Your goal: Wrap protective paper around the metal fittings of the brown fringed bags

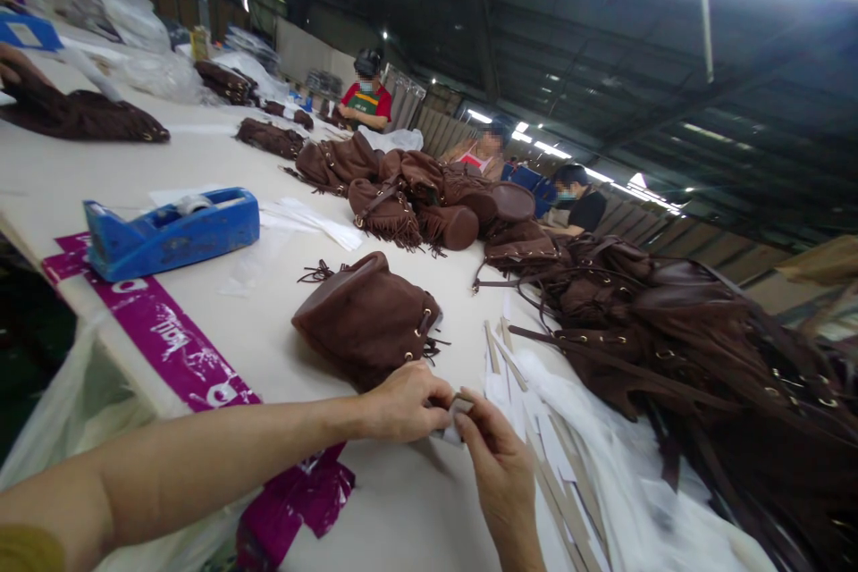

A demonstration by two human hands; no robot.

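Note:
My left hand (410,402) reaches in from the left, thumb and fingers pinched on a small grey-white strip (457,414). From the lower right, my right hand (500,465) grips the same strip between thumb and fingers, so both hands meet at it. Just beyond them a dark brown bag (365,317) with gold eyelets and tassels lies on its side on the pale table (402,500). Part of the strip is hidden behind my fingers.
A blue tape dispenser (174,232) stands at the left on purple printed film (167,335). Brown bags (703,331) are heaped at the right and farther back. Thin strips (563,492) and white sheeting (603,429) lie right of my hands. Several people work beyond.

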